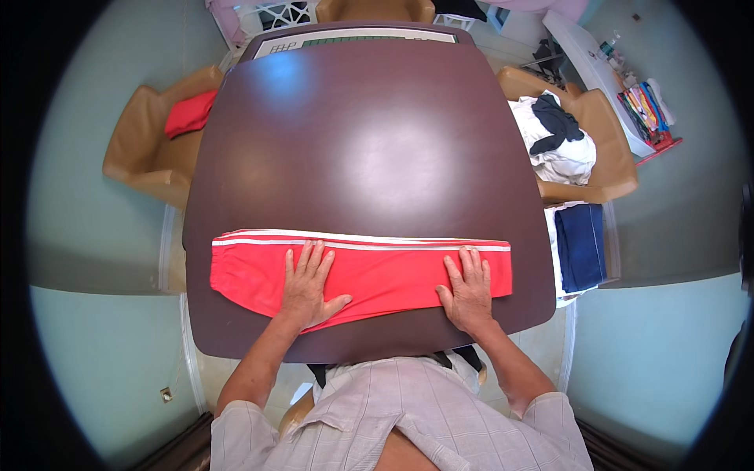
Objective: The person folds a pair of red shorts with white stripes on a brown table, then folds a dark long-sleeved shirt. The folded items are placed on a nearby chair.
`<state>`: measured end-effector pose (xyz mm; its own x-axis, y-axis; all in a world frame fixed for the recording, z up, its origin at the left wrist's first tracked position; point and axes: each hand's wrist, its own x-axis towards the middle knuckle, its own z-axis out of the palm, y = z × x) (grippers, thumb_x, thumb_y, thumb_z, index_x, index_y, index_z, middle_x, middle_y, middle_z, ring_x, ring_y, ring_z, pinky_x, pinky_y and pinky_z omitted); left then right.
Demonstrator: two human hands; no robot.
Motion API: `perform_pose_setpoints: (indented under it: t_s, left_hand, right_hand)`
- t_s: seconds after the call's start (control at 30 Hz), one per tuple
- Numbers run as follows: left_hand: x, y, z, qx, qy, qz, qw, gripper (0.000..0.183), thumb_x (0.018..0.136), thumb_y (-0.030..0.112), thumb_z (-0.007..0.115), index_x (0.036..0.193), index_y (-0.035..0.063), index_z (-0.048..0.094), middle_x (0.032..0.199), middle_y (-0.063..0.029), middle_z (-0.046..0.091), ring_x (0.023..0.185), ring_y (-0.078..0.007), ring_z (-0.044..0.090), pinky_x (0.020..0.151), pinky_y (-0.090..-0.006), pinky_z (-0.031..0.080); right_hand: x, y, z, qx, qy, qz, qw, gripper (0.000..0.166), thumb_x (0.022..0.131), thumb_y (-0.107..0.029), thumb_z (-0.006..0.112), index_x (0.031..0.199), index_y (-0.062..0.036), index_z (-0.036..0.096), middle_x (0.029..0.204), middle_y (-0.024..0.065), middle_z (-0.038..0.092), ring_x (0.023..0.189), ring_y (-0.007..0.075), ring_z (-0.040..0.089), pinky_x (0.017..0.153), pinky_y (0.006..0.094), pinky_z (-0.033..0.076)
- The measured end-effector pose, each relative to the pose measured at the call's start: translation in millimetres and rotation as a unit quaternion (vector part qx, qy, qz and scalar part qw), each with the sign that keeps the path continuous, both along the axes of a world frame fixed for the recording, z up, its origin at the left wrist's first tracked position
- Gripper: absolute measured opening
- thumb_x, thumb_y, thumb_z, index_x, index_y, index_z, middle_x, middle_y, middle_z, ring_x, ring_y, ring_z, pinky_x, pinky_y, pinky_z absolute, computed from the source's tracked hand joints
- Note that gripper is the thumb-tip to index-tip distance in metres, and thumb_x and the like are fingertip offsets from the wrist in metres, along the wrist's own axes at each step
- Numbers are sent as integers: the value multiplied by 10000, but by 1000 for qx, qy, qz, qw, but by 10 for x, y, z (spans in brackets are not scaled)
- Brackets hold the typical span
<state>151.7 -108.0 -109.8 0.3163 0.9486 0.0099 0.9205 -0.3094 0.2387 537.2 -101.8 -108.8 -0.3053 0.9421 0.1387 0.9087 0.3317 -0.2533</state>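
Note:
A pair of red trousers (383,277) with white side stripes lies folded lengthwise across the near part of the dark brown table (365,194). Its gathered waistband is at the left and the leg hems are at the right. My left hand (309,288) rests flat on the cloth left of the middle, fingers spread and pointing to the striped edge. Near the hem end, my right hand (468,287) presses on the cloth, its fingertips at the white stripe. Neither hand grips anything.
A tan armchair (141,129) at left holds a folded red cloth (191,115). On the right armchair (615,147) lie white and black clothes (559,141). Folded navy cloth (580,247) sits beside the table's right edge. A white shelf (595,82) bears a bottle and several colourful items.

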Motion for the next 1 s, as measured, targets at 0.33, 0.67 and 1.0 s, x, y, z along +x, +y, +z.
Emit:
perform_pose_setpoints:
  t_s: [0.33, 0.67, 1.0]
  left_hand:
    - [96, 23, 18, -12, -2, 20, 1000, 1180, 811, 688, 803, 1634, -60, 410, 1777, -279, 241, 1677, -434, 152, 1306, -710, 35]
    - [159, 10, -26, 12, 5, 35, 999, 1141, 861, 680, 779, 1634, -66, 394, 1765, -294, 263, 1671, -438, 170, 1314, -694, 51]
    - [106, 69, 18, 21, -1, 30, 999, 950, 960, 601, 712, 1652, 21, 416, 1765, -255, 280, 1664, -412, 203, 1331, -651, 95]
  right_hand:
    - [-1364, -37, 232, 45, 173, 134, 975, 708, 931, -328, 800, 1537, -60, 550, 1628, 271, 447, 1555, 480, 377, 1239, 653, 322]
    - [-694, 266, -99, 33, 61, 67, 995, 690, 1019, -487, 679, 1565, -81, 566, 1679, 255, 428, 1610, 439, 319, 1301, 632, 246]
    - [345, 578, -186, 94, 20, -36, 995, 627, 961, -317, 778, 1516, -83, 603, 1618, 216, 480, 1554, 419, 391, 1282, 573, 289]
